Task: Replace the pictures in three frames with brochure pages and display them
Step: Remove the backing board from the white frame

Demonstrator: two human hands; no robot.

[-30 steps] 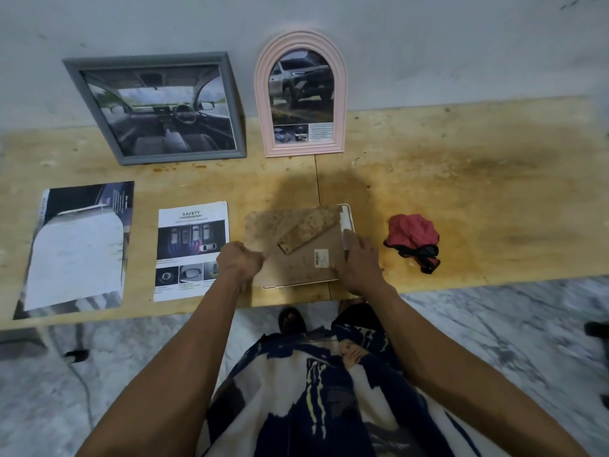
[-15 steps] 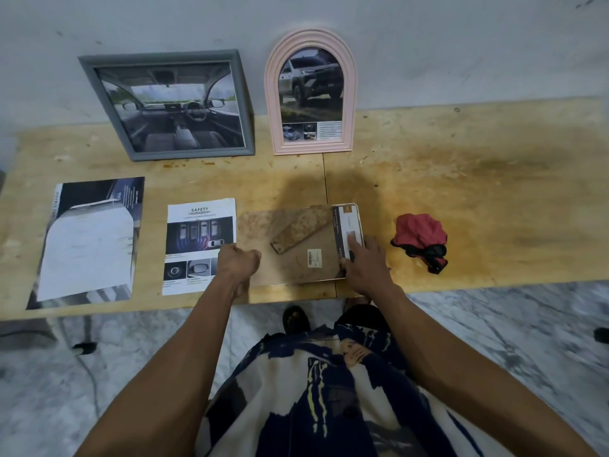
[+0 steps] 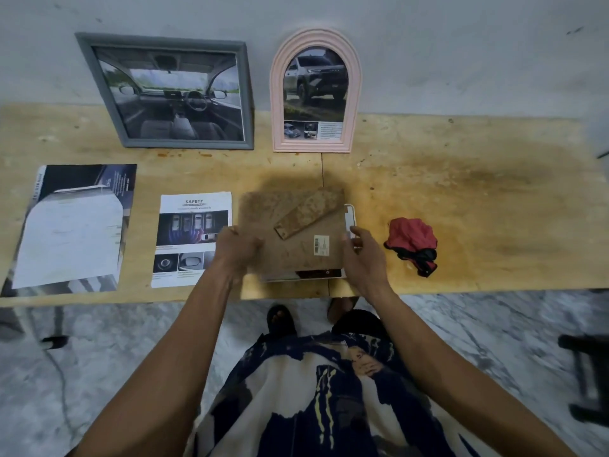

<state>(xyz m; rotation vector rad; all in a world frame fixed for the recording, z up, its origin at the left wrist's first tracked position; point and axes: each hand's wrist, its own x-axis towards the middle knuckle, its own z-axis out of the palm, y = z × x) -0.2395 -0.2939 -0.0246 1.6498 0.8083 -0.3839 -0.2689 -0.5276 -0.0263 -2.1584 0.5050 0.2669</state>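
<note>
A brown backing board (image 3: 296,255) with a fold-out stand lies on a white frame (image 3: 350,216), face down near the table's front edge. My left hand (image 3: 239,247) grips the board's left edge. My right hand (image 3: 364,255) holds the right side, fingers at the white frame's edge. A grey frame (image 3: 245,94) with a car-interior page and a pink arched frame (image 3: 314,37) with a truck page lean against the wall. A "SAFETY" brochure page (image 3: 192,225) lies left of the board.
A dark brochure with a white sheet on it (image 3: 72,225) lies at the far left of the wooden table (image 3: 478,199). A red and black cloth (image 3: 413,244) sits right of my right hand. A dark stool (image 3: 590,380) stands on the marble floor, lower right.
The backing board has shifted left, off the white frame's right and bottom edges. My right hand moved from pressing flat on the frame to gripping its right side.
</note>
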